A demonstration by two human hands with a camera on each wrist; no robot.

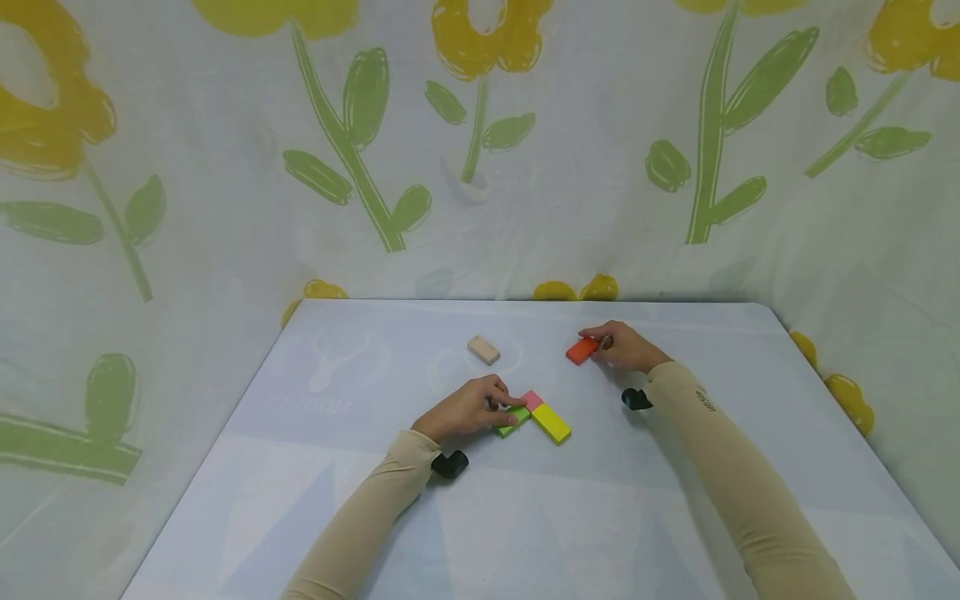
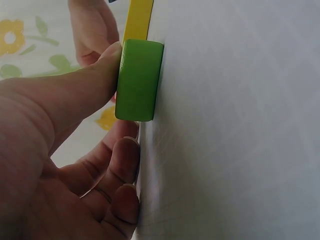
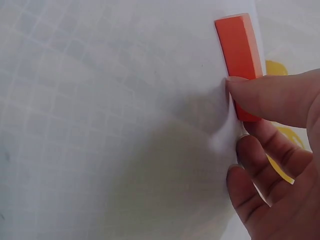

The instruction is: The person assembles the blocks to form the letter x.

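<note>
Your left hand (image 1: 474,407) grips the green block (image 2: 139,82), beside the yellow block (image 1: 552,424); farther off and rightward, your right hand (image 1: 622,346) pinches the orange block (image 3: 239,47) — both long axes run near-left to far-right.

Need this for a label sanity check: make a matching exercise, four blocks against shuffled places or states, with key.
1. Orange block
2. Green block
3. Yellow block
4. Plain wooden block

A. Right beside the pink block, no hand on it
B. Set apart from the other blocks, no hand on it
C. Held by the right hand
D. Touched by the left hand's thumb

Pairs: 1-C, 2-D, 3-A, 4-B
</note>
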